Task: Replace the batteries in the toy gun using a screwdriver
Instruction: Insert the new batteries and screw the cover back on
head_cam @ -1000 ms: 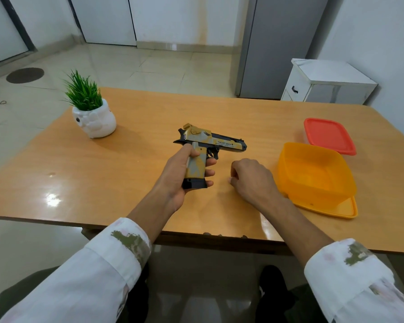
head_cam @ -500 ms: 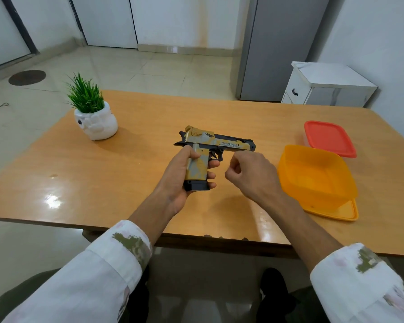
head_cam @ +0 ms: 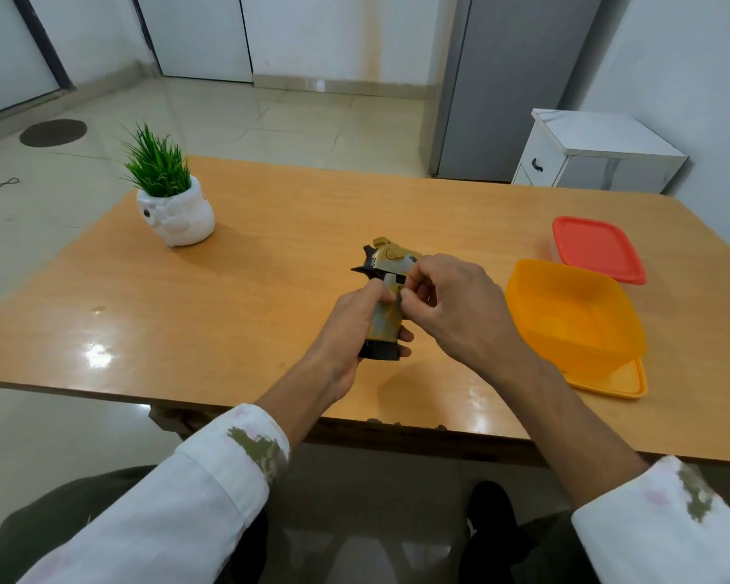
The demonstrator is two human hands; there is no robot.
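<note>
gun in left hand, against right hand

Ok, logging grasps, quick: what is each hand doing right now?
Left hand: grips the toy gun by its handle.
Right hand: fingers curled, pinching the toy gun's side above the handle.

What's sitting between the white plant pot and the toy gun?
Nothing. In the head view only bare wooden table stretches from the plant pot to the toy gun.
</note>
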